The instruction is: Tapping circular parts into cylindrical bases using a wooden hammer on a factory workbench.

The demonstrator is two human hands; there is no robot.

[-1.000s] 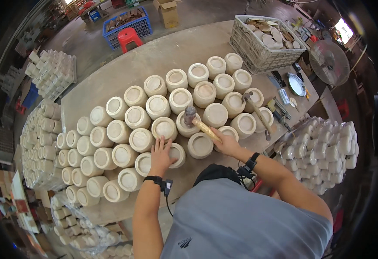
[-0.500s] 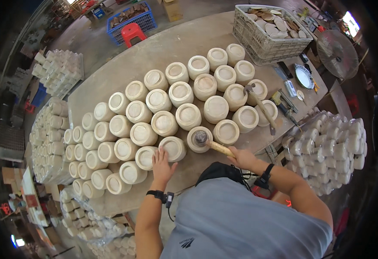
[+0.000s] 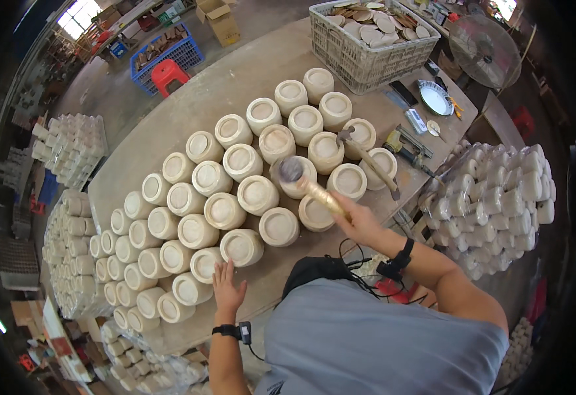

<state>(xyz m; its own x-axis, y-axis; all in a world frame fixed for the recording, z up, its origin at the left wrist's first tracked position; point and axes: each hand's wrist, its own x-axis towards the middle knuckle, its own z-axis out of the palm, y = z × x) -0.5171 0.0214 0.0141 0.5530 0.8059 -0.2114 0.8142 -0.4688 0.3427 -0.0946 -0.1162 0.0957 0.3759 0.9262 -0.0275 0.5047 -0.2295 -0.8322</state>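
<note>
Rows of pale, round wooden pots, each with a circular recess on top, cover much of the table; one near pot [image 3: 278,227] stands before me. A mallet [image 3: 291,171] with a rounded dark head and a light wooden handle is gripped in my right hand [image 3: 361,227]. Its head, smeared by motion, overlaps a pot farther in; contact cannot be made out. With fingers spread, my left hand [image 3: 228,289] rests its fingertips at the near side of another pot [image 3: 241,249]. A claw hammer [image 3: 373,164] with a wooden handle lies across pots to the right.
A grey crate [image 3: 373,59] of thin wooden discs stands at the table's far right. Near it are a white dish [image 3: 436,99] and a nail gun [image 3: 406,145]. Wrapped stacks of pots [image 3: 488,204] flank the table. A standing fan [image 3: 485,51] is beyond the right end.
The mallet has moved off the near pot to over one farther in. My left hand keeps close to the near pots, fingers still spread. The whole view has shifted.
</note>
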